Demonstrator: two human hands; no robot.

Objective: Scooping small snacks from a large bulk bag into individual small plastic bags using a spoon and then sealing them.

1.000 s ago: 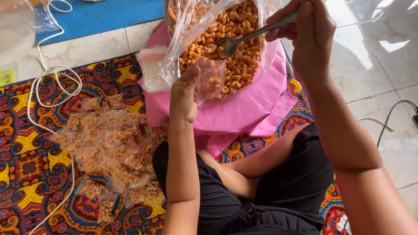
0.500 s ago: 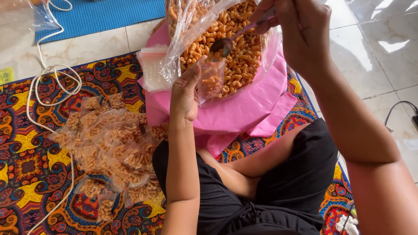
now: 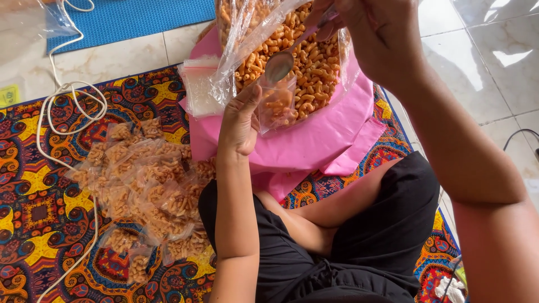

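Note:
My left hand (image 3: 240, 120) holds a small clear plastic bag (image 3: 276, 105) partly filled with orange macaroni snacks. My right hand (image 3: 377, 31) grips a metal spoon (image 3: 281, 64) whose bowl sits right at the mouth of that small bag. Behind them a big clear bag of the same curled orange snacks (image 3: 306, 56) lies open on a pink plastic sheet (image 3: 314, 143). A stack of empty small clear bags (image 3: 199, 90) rests on the pink sheet just left of my left hand.
A heap of several filled small snack bags (image 3: 149, 191) lies on the colourful patterned mat (image 3: 39, 213) at my left. A white cord (image 3: 62, 106) loops across mat and tiled floor. A blue mat (image 3: 129, 17) lies at the top. My black-clothed legs (image 3: 337, 247) are crossed below.
My right hand has drawn the spoon out of the big bag and down to the mouth of the small bag. My left hand kept the small bag nearly still.

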